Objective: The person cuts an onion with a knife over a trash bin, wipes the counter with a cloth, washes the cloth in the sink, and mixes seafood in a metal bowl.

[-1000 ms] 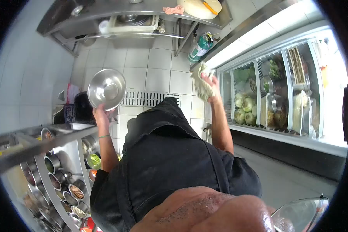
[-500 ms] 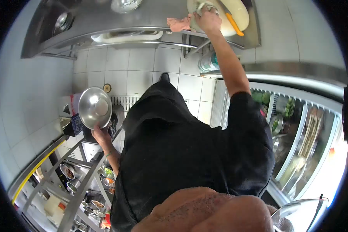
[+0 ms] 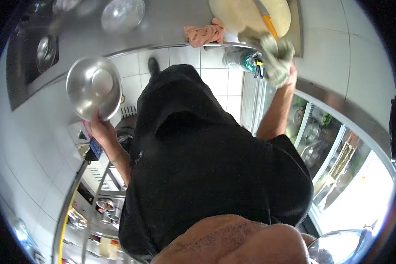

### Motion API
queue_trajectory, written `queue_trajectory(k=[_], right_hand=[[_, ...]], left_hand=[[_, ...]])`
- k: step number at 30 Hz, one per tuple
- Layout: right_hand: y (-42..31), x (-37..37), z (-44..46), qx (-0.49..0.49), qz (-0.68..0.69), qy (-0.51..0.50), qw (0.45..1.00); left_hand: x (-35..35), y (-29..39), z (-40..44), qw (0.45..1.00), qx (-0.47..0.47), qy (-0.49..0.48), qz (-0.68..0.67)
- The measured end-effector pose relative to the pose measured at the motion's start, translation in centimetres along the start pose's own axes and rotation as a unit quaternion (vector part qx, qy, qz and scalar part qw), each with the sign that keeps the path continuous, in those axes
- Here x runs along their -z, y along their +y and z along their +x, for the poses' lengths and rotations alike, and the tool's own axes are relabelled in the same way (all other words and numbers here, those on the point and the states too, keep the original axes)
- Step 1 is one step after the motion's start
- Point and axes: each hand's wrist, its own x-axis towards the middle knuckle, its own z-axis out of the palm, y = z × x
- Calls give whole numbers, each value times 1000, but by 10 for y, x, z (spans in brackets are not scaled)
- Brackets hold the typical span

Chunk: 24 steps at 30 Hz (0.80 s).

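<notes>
The left hand (image 3: 103, 133) pinched the near rim of the steel bowl (image 3: 94, 89), at left. Farther right, the right hand (image 3: 291, 77) clutched a pale cloth (image 3: 277, 60), fingers mostly hidden. Carrying both seemed the step; moving on called for a steady rim grip. Earlier, the right hand reached over the far worktop's (image 3: 174, 24) cutting board (image 3: 231, 16); now it had drawn back.

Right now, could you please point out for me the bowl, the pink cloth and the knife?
Bowl (image 3: 93, 89): head view, on its inner surface.
Pink cloth (image 3: 205, 34): head view, on the middle of its folds.
Knife (image 3: 270, 27): head view, on its orange handle.
</notes>
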Motion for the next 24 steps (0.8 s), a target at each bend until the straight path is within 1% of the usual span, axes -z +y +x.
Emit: queue_trajectory(k=[1, 2, 3, 4, 5, 6, 8, 9, 11, 13, 14, 15, 16, 17, 18, 19, 20, 21, 22, 23, 24], right_hand=[[61, 30, 4, -6, -111, 18, 994], [120, 59, 7, -15, -214, 35, 976], [192, 78, -6, 185, -522, 16, 832], [112, -28, -37, -255, -658, 83, 704], [153, -17, -48, -199, -487, 164, 834], [153, -27, -47, -143, -497, 194, 834], [131, -78, -55, -22, -474, 253, 843], [99, -104, -49, 53, -445, 286, 847], [99, -129, -1, 216, -420, 382, 794], [91, -150, 55, 308, -487, 386, 720], [87, -154, 77, 263, -543, 309, 735], [80, -168, 84, 139, -574, 230, 773], [70, -177, 81, 64, -557, 250, 789], [43, -178, 69, -46, -578, 187, 793], [17, -179, 48, -79, -599, 156, 781], [56, -140, 53, -90, -584, 173, 788], [96, -101, 58, -100, -568, 189, 795], [101, -92, 31, -148, -518, 210, 816], [83, -120, -10, -112, -373, 258, 884], [89, -122, -43, -68, -278, 223, 932], [119, -108, -54, -122, -90, 233, 961]], left_hand=[[-16, 12, 37, 984, 75, -8, -160], [-32, 24, 74, 937, 151, 8, -314], [-47, 50, 108, 861, 235, -3, -452], [-57, 24, 148, 946, 136, -69, -287], [-70, 24, 174, 984, 19, -130, -124], [-83, 22, 199, 982, -110, -148, 34], [-108, 96, 232, 978, -43, -190, -69], [-135, 130, 242, 912, 167, -202, -314], [-181, 162, 263, 890, 155, -286, -321], [-209, 195, 268, 848, 89, -420, -310], [-239, 187, 271, 842, 62, -433, -317], [-249, 203, 263, 808, 49, -467, -357], [-264, 211, 258, 795, 70, -491, -350], [-269, 224, 246, 812, 107, -467, -333], [-307, 211, 251, 802, 152, -480, -321], [-335, 193, 250, 785, 151, -495, -341], [-332, 217, 235, 800, 208, -409, -387], [-355, 207, 235, 794, 207, -423, -383], [-351, 217, 228, 802, 203, -394, -401], [-385, 193, 233, 819, 119, -414, -378], [-421, 168, 237, 832, 35, -424, -357]])
